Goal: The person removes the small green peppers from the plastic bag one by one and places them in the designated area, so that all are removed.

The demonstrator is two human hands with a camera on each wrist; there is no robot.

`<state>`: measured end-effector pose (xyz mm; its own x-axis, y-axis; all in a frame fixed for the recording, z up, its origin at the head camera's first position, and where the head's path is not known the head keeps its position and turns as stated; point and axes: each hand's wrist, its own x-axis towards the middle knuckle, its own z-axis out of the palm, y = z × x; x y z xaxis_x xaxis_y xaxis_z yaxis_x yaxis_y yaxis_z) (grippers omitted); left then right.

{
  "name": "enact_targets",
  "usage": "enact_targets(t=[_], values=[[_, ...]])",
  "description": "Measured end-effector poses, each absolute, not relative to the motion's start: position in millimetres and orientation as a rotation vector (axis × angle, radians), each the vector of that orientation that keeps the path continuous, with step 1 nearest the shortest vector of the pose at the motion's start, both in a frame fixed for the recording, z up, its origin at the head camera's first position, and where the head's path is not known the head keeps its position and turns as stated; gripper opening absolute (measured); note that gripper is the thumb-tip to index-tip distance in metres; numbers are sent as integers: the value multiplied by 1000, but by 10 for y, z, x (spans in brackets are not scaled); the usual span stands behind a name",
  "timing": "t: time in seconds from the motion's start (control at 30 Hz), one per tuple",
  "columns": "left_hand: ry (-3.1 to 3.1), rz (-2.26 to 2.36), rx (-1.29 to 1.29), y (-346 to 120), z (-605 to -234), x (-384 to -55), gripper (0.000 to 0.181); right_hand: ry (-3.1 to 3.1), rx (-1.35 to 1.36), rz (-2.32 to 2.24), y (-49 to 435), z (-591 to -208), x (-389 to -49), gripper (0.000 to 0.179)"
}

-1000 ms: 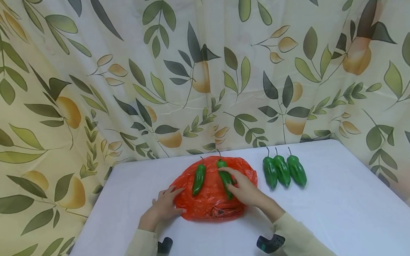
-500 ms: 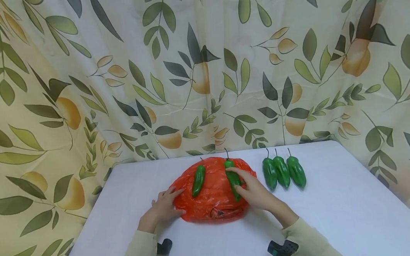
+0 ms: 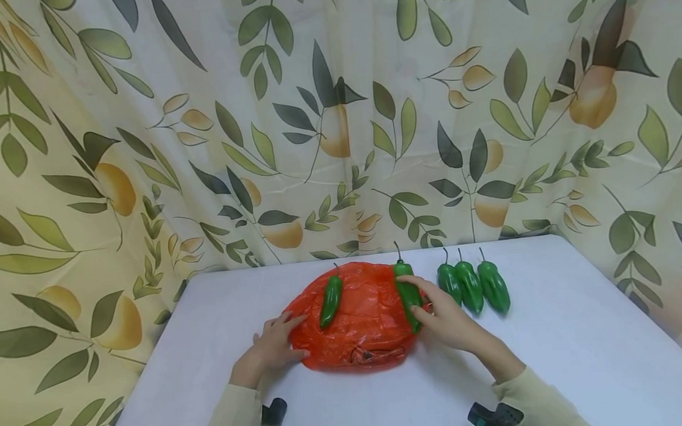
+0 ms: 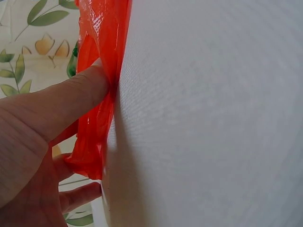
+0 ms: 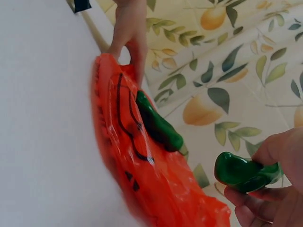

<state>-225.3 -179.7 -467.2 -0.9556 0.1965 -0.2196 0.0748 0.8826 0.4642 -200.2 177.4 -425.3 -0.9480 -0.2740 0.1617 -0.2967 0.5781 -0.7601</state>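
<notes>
A crumpled red plastic bag lies on the white table. My left hand rests at its left edge with spread fingers; in the left wrist view the thumb presses the red plastic. One green chili pepper lies on top of the bag, left of its middle. My right hand pinches a second green chili pepper between thumb and fingers, over the bag's right side. In the right wrist view this held pepper appears apart from the bag, stem end hidden by the hand.
Several green chili peppers lie side by side to the right of the bag, stems pointing away. The white table ends in front of a leaf-and-fruit patterned curtain. Black wrist devices sit at the sleeves.
My right hand has carried its green chili pepper to the right, from the middle of the bag to its right edge. The left hand has stayed in place.
</notes>
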Motion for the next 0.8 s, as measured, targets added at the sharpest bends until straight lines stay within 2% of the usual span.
enact_targets(t=[0.53, 0.8], values=[[2799, 679, 205, -1789, -4682, -2262, 76, -2710, 492, 1341, 2124, -4179, -2068, 56], [2789, 688, 201, -1802, -4680, -2257, 77, -2699, 391, 1331, 2410, -4111, -2126, 57]])
